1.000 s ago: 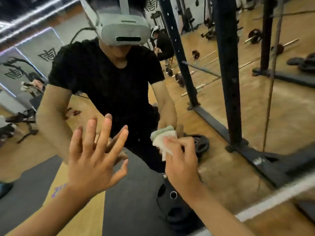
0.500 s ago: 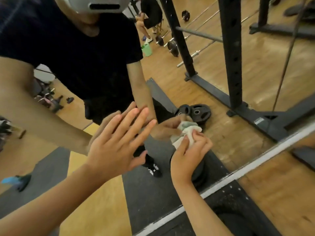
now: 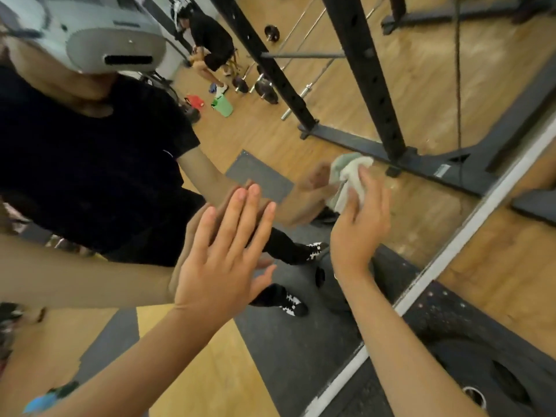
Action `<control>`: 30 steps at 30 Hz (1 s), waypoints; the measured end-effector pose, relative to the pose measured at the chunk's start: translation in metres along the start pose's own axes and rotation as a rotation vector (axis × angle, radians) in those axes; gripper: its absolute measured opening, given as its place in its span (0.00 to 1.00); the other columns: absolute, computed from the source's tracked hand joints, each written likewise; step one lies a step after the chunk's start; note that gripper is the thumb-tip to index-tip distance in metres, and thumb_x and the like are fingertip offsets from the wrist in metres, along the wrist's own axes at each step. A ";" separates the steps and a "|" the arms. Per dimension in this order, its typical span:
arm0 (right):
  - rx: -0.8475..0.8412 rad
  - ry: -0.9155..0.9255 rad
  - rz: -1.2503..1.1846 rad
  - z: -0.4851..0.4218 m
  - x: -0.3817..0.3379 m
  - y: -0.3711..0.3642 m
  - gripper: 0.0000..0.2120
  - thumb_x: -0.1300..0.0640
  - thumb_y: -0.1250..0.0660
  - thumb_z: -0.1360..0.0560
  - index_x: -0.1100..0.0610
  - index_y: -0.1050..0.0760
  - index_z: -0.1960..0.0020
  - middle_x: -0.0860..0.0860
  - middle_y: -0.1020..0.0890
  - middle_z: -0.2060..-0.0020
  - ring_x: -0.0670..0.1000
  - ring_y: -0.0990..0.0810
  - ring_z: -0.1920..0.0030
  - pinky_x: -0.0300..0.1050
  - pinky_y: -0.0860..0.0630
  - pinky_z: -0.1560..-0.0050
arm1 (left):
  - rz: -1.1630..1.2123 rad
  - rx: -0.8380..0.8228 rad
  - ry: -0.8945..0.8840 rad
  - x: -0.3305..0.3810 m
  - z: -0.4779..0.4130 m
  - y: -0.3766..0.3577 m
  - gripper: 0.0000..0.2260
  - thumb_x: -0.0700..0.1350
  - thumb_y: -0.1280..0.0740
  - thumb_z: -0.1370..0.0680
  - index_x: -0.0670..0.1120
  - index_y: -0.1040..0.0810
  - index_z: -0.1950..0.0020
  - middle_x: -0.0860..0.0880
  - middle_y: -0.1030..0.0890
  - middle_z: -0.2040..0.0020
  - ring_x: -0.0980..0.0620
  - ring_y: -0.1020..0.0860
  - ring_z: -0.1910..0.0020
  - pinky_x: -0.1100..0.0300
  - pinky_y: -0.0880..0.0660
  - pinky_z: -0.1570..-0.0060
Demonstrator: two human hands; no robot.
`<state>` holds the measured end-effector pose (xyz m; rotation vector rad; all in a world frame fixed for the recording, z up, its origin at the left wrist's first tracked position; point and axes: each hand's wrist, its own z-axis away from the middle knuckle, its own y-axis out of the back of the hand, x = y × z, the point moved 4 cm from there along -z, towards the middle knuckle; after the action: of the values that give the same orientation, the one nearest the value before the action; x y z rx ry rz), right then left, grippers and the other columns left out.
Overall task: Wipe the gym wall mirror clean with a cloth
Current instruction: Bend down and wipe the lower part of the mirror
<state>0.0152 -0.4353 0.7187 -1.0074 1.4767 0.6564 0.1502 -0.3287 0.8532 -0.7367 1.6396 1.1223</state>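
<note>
A weight plate (image 3: 481, 377) is lying lower right, under the mirror (image 3: 427, 94). Your right hand (image 3: 358, 227) is gripping the cloth (image 3: 349, 176) with curled fingers; your left hand (image 3: 222, 260) is pressing flat, fingers together.

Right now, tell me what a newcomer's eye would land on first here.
First come the two hands against the mirror. The left hand is spread flat at centre, meeting its own reflection, and the right hand just right of it holds a bunched pale cloth to the glass. Next come the reflected grey headset at top left and the black rack upright at top right.
</note>
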 end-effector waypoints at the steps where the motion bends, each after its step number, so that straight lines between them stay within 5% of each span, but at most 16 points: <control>1: -0.041 0.022 0.002 0.023 0.005 0.002 0.16 0.69 0.35 0.18 0.62 0.23 0.31 0.58 0.20 0.42 0.55 0.21 0.42 0.27 0.33 0.41 | 0.004 -0.001 -0.005 0.000 -0.001 0.000 0.41 0.69 0.45 0.18 0.43 0.46 0.13 0.37 0.52 0.14 0.40 0.51 0.15 0.39 0.62 0.17; 5: -0.160 0.042 0.037 0.098 0.020 0.009 0.15 0.68 0.35 0.20 0.62 0.22 0.34 0.52 0.24 0.44 0.53 0.23 0.46 0.30 0.30 0.40 | 0.010 0.001 -0.002 -0.001 -0.001 0.002 0.40 0.68 0.44 0.18 0.43 0.44 0.14 0.37 0.50 0.14 0.40 0.52 0.15 0.39 0.61 0.17; 9: -0.041 0.035 0.097 0.026 0.024 0.005 0.07 0.70 0.36 0.21 0.67 0.21 0.46 0.57 0.25 0.49 0.53 0.25 0.50 0.45 0.26 0.46 | 0.040 -0.004 -0.016 -0.002 -0.004 0.003 0.43 0.69 0.43 0.19 0.42 0.47 0.13 0.36 0.53 0.14 0.39 0.54 0.15 0.39 0.62 0.17; 13: 0.140 -0.026 0.150 -0.074 0.010 0.003 0.10 0.62 0.34 0.18 0.61 0.22 0.38 0.53 0.24 0.45 0.45 0.26 0.47 0.25 0.34 0.47 | -0.008 0.008 -0.011 0.001 -0.002 0.000 0.45 0.69 0.45 0.19 0.40 0.53 0.13 0.35 0.56 0.14 0.37 0.53 0.15 0.38 0.61 0.19; 15: 0.179 -0.065 0.146 -0.070 0.004 -0.002 0.11 0.62 0.33 0.19 0.60 0.22 0.38 0.53 0.24 0.44 0.44 0.26 0.47 0.24 0.34 0.47 | -0.003 0.031 -0.007 0.001 -0.001 -0.001 0.46 0.69 0.46 0.19 0.39 0.54 0.14 0.34 0.57 0.15 0.37 0.54 0.15 0.37 0.61 0.19; 19: 0.105 -0.051 0.092 0.044 0.008 -0.006 0.07 0.63 0.34 0.17 0.63 0.22 0.41 0.53 0.25 0.48 0.40 0.26 0.50 0.32 0.30 0.50 | -0.015 0.047 -0.031 0.002 -0.001 0.000 0.48 0.71 0.47 0.20 0.38 0.55 0.14 0.34 0.56 0.14 0.36 0.53 0.15 0.36 0.60 0.19; 23: -0.121 -0.038 0.112 0.143 0.015 0.005 0.11 0.67 0.35 0.19 0.63 0.21 0.38 0.49 0.27 0.47 0.44 0.25 0.49 0.26 0.32 0.45 | -0.010 0.064 -0.028 0.004 0.000 -0.002 0.48 0.71 0.45 0.20 0.38 0.53 0.14 0.36 0.54 0.14 0.36 0.52 0.15 0.36 0.60 0.19; 25: -0.088 -0.008 0.093 0.099 0.018 0.007 0.07 0.67 0.34 0.19 0.64 0.21 0.43 0.53 0.27 0.49 0.38 0.27 0.51 0.28 0.31 0.47 | -0.026 0.043 -0.022 0.003 -0.002 -0.003 0.47 0.70 0.45 0.20 0.38 0.53 0.14 0.36 0.54 0.14 0.36 0.54 0.15 0.35 0.63 0.19; 28: 0.098 -0.046 0.112 -0.035 0.011 0.007 0.04 0.63 0.33 0.19 0.65 0.23 0.49 0.56 0.25 0.52 0.42 0.32 0.55 0.33 0.33 0.53 | -0.063 0.035 -0.017 0.003 -0.002 -0.002 0.46 0.69 0.47 0.20 0.38 0.53 0.14 0.36 0.54 0.14 0.35 0.57 0.15 0.34 0.65 0.19; 30: 0.236 -0.112 0.137 -0.111 0.007 0.007 0.06 0.62 0.33 0.20 0.65 0.22 0.46 0.52 0.25 0.51 0.44 0.29 0.53 0.29 0.33 0.53 | -0.081 0.020 -0.012 0.003 -0.001 -0.003 0.46 0.70 0.46 0.20 0.39 0.52 0.14 0.36 0.53 0.14 0.34 0.59 0.16 0.34 0.64 0.19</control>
<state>-0.0450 -0.5289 0.7297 -0.6824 1.4939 0.6086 0.1510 -0.3305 0.8494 -0.7754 1.5947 1.0501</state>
